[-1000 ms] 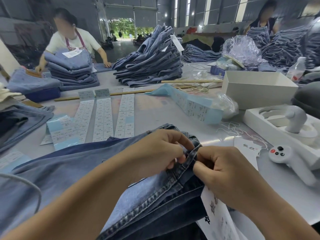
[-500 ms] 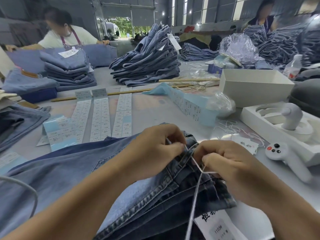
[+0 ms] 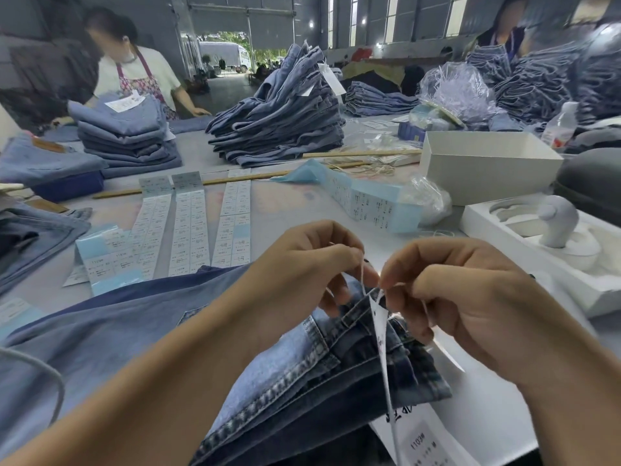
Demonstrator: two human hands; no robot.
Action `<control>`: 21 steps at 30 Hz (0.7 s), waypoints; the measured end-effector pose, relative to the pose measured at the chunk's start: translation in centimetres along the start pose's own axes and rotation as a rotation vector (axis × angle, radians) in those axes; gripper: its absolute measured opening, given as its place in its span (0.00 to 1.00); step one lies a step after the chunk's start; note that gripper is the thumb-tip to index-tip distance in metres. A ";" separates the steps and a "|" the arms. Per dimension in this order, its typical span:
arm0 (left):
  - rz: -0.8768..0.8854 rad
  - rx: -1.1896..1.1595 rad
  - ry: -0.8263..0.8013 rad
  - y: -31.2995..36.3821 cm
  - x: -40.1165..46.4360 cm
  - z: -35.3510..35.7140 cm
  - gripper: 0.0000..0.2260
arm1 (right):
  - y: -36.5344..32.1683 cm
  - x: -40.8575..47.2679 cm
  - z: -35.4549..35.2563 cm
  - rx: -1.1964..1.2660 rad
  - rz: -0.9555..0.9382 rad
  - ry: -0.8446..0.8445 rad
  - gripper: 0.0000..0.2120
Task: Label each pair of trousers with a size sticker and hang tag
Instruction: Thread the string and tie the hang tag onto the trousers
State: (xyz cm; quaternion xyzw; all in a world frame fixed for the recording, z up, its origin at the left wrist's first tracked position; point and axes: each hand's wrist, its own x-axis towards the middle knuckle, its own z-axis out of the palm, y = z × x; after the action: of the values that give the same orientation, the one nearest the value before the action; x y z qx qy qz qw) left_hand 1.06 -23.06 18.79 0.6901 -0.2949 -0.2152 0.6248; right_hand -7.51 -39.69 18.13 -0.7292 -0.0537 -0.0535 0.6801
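Tabletop [image 3: 295, 210] stretches away beyond the hands, pale and crowded. Jeans [image 3: 141, 338] sprawl across its near edge, running from under the hands off to the left, waistband bunched right below the fingers. Farther out, straight ahead of the hands, a tall pile of folded jeans [image 3: 279, 126] leans a little; a lower stack [image 3: 124, 136] sits far ahead and to the left, with a person in an apron [image 3: 137, 72] standing behind it. Ahead and to the right of the hands, an open white box [image 3: 484, 163]; nearer, just right of the right hand, a white moulded tray [image 3: 551, 250] with a white controller [image 3: 557, 223] standing upright in it. Sheets of size stickers [image 3: 188, 227] lie in strips just ahead of the left hand, and a blue-backed sticker strip [image 3: 369, 196] curls across ahead of the right.

Now the hands. Left hand [image 3: 302, 267] is curled, fingertips pinching the white string [image 3: 363, 274] above the waistband. Right hand [image 3: 463, 297] is curled too, thumb and forefinger nipping the same string, the two hands almost touching. Hang tag [image 3: 383, 331] dangles edge-on from that string between them, down over the dark denim. Another printed tag [image 3: 420, 442] lies flat on the tabletop near the right wrist, its lettering partly readable.
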 end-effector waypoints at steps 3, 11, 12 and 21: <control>0.037 0.062 0.018 -0.1 -0.1 0.3 0.05 | 0.1 0.1 -0.1 0.178 0.017 -0.047 0.16; 0.010 0.037 0.052 -0.2 -0.2 0.5 0.03 | 0.6 0.1 0.1 0.383 0.092 -0.120 0.20; 0.009 0.026 0.055 -0.1 -0.2 0.4 0.02 | 0.5 0.1 0.2 0.391 0.089 -0.123 0.19; 0.038 0.011 0.060 -0.4 -0.2 0.1 0.02 | 0.4 0.4 1.6 0.125 -0.056 0.047 0.11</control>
State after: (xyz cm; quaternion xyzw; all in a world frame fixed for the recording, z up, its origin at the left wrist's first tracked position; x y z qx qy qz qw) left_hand 0.87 -23.00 18.38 0.6939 -0.2902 -0.1807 0.6337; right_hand -7.03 -38.10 17.67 -0.6822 -0.0614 -0.0861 0.7235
